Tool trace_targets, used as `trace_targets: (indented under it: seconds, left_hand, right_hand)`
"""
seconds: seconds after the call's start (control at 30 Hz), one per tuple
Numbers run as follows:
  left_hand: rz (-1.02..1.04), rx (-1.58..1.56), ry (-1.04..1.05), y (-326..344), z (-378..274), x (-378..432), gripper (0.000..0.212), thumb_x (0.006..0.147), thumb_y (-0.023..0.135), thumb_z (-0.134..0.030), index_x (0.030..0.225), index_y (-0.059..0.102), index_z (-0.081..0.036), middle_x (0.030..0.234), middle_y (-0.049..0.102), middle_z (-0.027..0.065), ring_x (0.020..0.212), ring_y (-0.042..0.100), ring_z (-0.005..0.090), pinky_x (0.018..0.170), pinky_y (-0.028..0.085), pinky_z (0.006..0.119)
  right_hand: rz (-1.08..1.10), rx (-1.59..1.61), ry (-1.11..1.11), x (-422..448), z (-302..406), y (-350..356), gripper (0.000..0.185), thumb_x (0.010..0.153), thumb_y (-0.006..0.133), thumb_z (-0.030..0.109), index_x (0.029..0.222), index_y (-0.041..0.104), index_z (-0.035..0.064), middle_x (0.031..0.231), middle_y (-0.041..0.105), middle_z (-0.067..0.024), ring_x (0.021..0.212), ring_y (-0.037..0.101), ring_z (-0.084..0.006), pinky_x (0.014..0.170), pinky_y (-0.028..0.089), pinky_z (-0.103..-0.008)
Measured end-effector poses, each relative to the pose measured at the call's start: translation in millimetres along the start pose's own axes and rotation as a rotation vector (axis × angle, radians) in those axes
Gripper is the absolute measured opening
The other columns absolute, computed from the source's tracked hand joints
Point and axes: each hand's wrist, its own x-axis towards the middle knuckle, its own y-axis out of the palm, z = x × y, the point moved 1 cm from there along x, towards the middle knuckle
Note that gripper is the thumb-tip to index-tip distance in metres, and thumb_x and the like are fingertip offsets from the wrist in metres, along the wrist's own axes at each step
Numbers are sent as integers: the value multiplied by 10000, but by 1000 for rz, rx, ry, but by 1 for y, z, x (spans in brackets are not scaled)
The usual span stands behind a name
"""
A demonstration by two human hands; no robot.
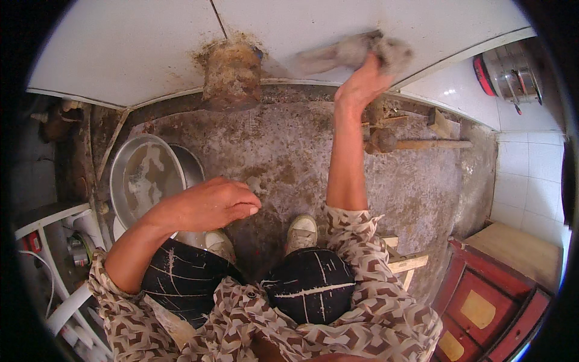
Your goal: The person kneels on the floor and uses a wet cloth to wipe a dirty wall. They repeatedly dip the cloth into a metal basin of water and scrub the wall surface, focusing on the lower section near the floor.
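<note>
My right hand grips a dirty grey-white cloth, blurred by motion, against a white panel. My left hand hangs over my lap, its fingers loosely curled with nothing seen in them. Left of the cloth, a rusty, grimy cylindrical pipe or can juts from the panel, with brown dirt around its base. Beside my left forearm, a round metal basin holds murky water with pale suds. Another metal vessel is partly hidden behind the basin.
A wooden-handled tool lies on the stained floor, near a small wood block. A red wooden cabinet stands at lower right. A metal-framed rack is at left, and a clear container sits at upper right.
</note>
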Motion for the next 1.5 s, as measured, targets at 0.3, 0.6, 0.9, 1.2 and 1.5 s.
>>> trace_targets:
  seconds: [0.3, 0.6, 0.9, 1.2, 1.5]
  left_hand:
    - [-2, -65, 24, 3, -5, 2, 216, 923, 571, -188, 1019, 653, -13, 942, 643, 195, 917, 610, 379, 790, 476, 430]
    - [2, -47, -19, 2, -2, -1, 235, 939, 548, -219, 1006, 651, -18, 952, 638, 185, 940, 600, 379, 813, 470, 433]
    - [64, -67, 33, 2, -9, -16, 248, 953, 527, -229, 1059, 634, -32, 987, 619, 161, 951, 592, 373, 826, 467, 437]
    - [64, -66, 45, 1, -5, -17, 249, 956, 525, -237, 1041, 625, -26, 967, 603, 168, 948, 581, 388, 802, 463, 444]
    - [81, -63, 75, 2, -9, -11, 250, 958, 524, -237, 1045, 627, -26, 965, 597, 171, 941, 579, 390, 799, 461, 450]
  right_hand:
    - [142, -231, -157, -27, -36, 5, 723, 851, 409, -6, 1472, 49, -84, 1533, 103, -277, 1441, 92, -378, 1179, 76, -440]
    - [114, -447, -101, -31, -41, 18, 675, 844, 481, 43, 1418, 158, -103, 1391, 297, -316, 1327, 298, -428, 1150, 166, -443]
    - [99, -457, -87, -41, -60, 11, 744, 814, 494, 12, 1449, 117, -82, 1444, 239, -298, 1364, 243, -407, 1161, 119, -448]
    - [337, -682, -499, 25, -6, 23, 798, 831, 541, 130, 1447, 97, -115, 1492, 141, -329, 1410, 103, -459, 1152, 24, -516]
    - [510, -705, -344, -44, -50, -4, 594, 752, 560, 85, 1258, 356, -152, 1244, 417, -365, 1181, 379, -516, 1049, 208, -582]
